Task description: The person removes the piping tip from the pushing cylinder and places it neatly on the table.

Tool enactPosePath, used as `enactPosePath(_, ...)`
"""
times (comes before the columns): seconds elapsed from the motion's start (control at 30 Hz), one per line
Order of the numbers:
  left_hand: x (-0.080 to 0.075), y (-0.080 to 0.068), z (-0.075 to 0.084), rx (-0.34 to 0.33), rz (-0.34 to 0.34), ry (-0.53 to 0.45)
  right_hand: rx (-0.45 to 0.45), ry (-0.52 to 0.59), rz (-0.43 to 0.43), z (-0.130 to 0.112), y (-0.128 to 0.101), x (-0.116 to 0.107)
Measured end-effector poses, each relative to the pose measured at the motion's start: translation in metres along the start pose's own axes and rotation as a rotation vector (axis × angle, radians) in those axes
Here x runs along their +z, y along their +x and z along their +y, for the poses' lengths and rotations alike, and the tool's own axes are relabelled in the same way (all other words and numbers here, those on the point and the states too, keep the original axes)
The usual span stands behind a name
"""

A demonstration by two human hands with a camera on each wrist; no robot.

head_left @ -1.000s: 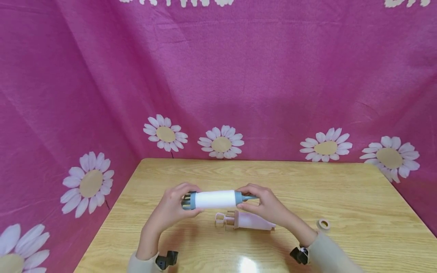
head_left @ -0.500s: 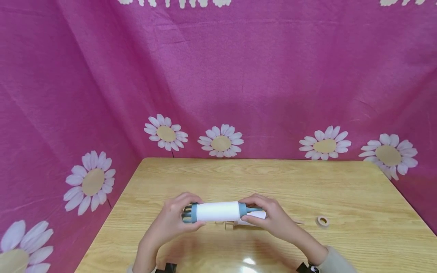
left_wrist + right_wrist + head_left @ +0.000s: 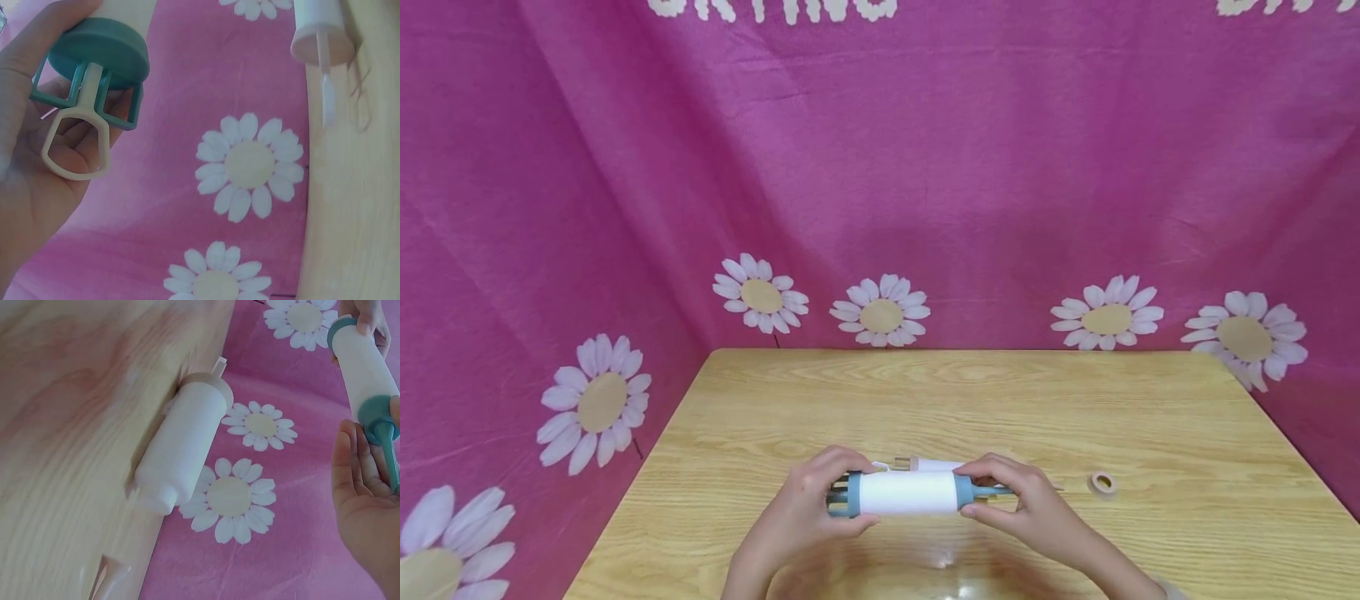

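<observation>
Plastic icing syringe [image 3: 906, 492], white barrel with teal caps, hangs level just above the bench [image 3: 1150, 417]; likely light, stiff and smooth, best held at the caps. Left hand [image 3: 805, 508] grasps the plunger end, right hand [image 3: 1030, 504] pinches the nozzle end. Behind lies a pink syringe [image 3: 936, 464]; a tape roll [image 3: 1102, 482] sits apart.

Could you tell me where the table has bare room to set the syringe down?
Bare wood spans the table's far half and left side. It is crowded behind the hands, where the pink syringe lies, and right, by the tape roll.
</observation>
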State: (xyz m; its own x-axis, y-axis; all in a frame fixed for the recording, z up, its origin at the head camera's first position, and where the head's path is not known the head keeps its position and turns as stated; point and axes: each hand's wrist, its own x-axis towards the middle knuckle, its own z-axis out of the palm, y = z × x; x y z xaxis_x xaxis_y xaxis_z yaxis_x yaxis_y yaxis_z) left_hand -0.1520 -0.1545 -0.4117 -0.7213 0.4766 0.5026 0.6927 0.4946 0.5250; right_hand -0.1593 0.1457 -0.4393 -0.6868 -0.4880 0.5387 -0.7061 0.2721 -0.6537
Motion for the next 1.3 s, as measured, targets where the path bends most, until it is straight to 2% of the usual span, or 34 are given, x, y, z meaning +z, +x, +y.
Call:
enactPosePath(0.17, 0.012, 0.002, 0.003, 0.018, -0.014, -0.010, -0.003, -0.014, 0.020, -0.001, -0.012, -0.009)
enactPosePath(0.4, 0.025, 0.009, 0.005, -0.001, -0.046, -0.025, 0.036, -0.031, 0.031, 0.002, -0.024, -0.016)
enactPosePath(0.57, 0.030, 0.013, 0.004, -0.008, -0.058, -0.047, 0.046, -0.023, 0.045, 0.004, -0.027, -0.018)
enactPosePath(1.0, 0.038, 0.017, -0.001, 0.035, -0.065, -0.067, 0.099, 0.001, 0.033, 0.009, -0.033, -0.021)
enactPosePath(1.1, 0.039, 0.018, -0.002, 0.038, -0.062, -0.064, 0.174, 0.073, 0.017, 0.010, -0.032, -0.022)
enactPosePath(1.3, 0.041, 0.019, -0.001, 0.018, -0.062, -0.055, 0.479, 0.219, -0.011, 0.006, -0.026, -0.030)
